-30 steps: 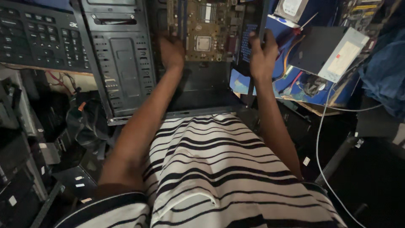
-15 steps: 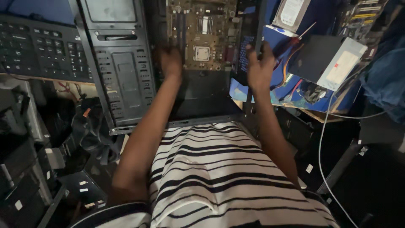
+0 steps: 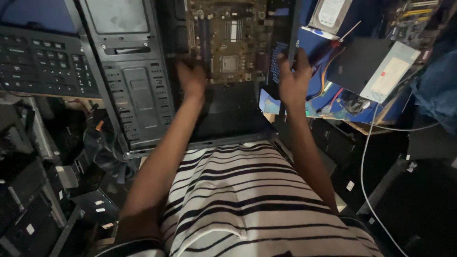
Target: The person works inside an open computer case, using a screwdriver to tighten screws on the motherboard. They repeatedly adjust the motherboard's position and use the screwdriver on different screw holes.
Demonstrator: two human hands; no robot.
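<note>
Your left hand [image 3: 193, 78] rests on the lower edge of the green circuit board [image 3: 228, 40] inside the open black metal computer case [image 3: 228, 119]. It is blurred, so you cannot tell whether its fingers are clamped or just pressing. Your right hand [image 3: 293, 81] has its fingers spread against the case's right side wall, by the perforated blue-lit panel, seemingly steadying rather than gripping.

The case lies open in front of you, against your striped shirt. Judge it heavy, rigid and sharp along its sheet-metal edges, so take it by the frame walls. The board is stiff but fragile; handle it only by its bare edges, clear of the square silver processor socket [image 3: 230, 63].

Further out lie a dark keyboard [image 3: 43, 62], a grey boxy power supply [image 3: 381, 69] and a silver hard drive [image 3: 330, 13].

The board's top is cut off, and the dark clutter below the desk cannot be made out.
</note>
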